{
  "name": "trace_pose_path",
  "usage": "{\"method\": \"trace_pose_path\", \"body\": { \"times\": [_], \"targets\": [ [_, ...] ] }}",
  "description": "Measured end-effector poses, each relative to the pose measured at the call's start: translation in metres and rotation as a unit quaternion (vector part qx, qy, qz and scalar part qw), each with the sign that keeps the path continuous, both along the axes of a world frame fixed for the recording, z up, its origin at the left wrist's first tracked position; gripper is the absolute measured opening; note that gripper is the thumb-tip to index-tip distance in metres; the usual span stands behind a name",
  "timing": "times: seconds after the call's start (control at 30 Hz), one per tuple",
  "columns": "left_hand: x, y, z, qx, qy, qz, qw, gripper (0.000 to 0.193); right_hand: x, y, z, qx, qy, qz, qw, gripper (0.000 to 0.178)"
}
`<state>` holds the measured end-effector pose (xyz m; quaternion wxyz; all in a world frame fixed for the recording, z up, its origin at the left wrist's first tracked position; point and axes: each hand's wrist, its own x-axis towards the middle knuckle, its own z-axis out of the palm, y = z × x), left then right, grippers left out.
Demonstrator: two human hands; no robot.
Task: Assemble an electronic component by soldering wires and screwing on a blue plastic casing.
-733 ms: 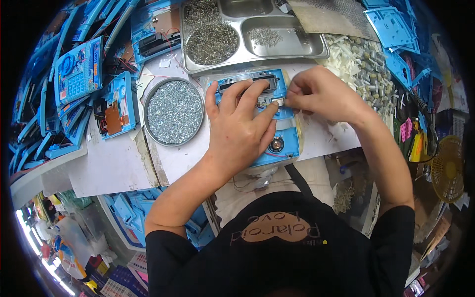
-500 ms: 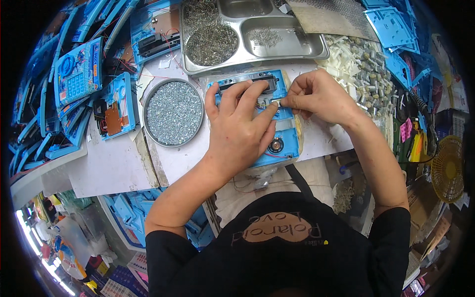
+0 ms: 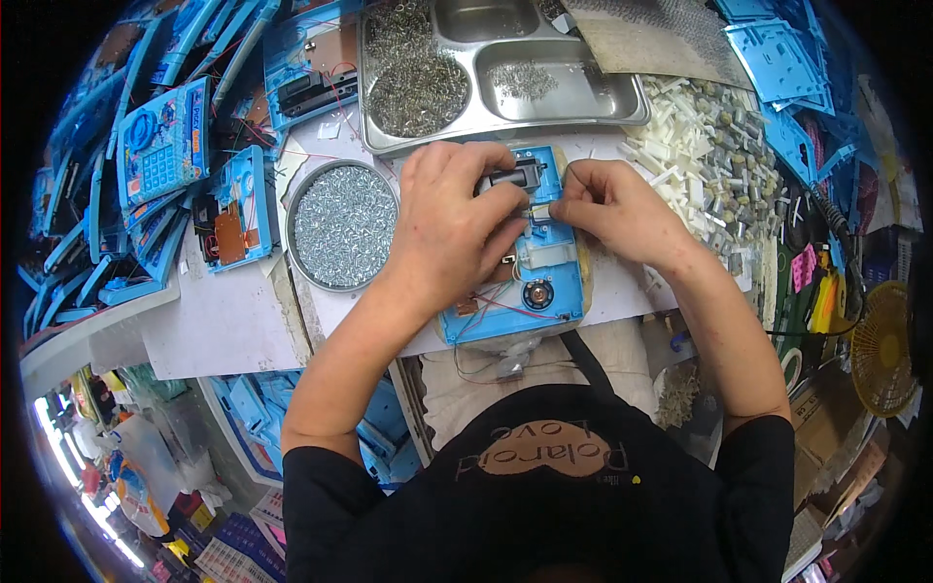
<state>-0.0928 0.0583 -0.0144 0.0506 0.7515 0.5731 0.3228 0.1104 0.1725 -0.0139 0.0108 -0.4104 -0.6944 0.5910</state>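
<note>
A blue plastic casing [image 3: 569, 282], open side up, lies at the middle of the table's near edge. It carries a round speaker [image 3: 537, 294], thin red wires and a dark rectangular block [image 3: 525, 175]. My left hand [image 3: 452, 209] covers the casing's left part, fingers bent and gripping it near the dark block. From the right, my right hand [image 3: 612, 209] pinches a small pale piece [image 3: 540, 210] against the casing's inside. The fingertips partly hide that piece.
A round tray [image 3: 342, 225] of small silvery screws sits left of the casing. Behind stands a metal compartment tray [image 3: 559, 83] with small metal parts. White plastic pieces and small motors [image 3: 714, 146] are heaped at right. Blue casings [image 3: 160, 160] pile up at left.
My left hand has shifted up and left, its spread fingers now drawn together, uncovering more of the casing's lower part. The right hand keeps its pinch at nearly the same spot.
</note>
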Motion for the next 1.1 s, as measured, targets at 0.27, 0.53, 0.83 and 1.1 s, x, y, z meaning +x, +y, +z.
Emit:
{"method": "trace_pose_path", "body": {
  "times": [0.27, 0.53, 0.83, 1.1],
  "targets": [
    [0.003, 0.023, -0.001, 0.024, 0.037, -0.039, 0.998, 0.021, 0.007, -0.005, -0.008, 0.146, 0.065, 0.026, 0.987, 0.027],
    [0.011, 0.031, 0.008, -0.027, -0.005, -0.037, 0.999, 0.031, 0.073, 0.160, 0.035, 0.274, -0.001, -0.263, 0.925, 0.030],
    [0.013, 0.029, 0.010, -0.038, -0.009, -0.021, 0.999, 0.034, 0.195, 0.316, 0.049, 0.356, -0.461, -0.329, 0.744, 0.044],
    [0.014, 0.027, 0.013, -0.025, -0.009, -0.006, 1.000, 0.034, 0.182, 0.303, 0.059, 0.463, -0.379, -0.441, 0.669, 0.046]
  ]
}}
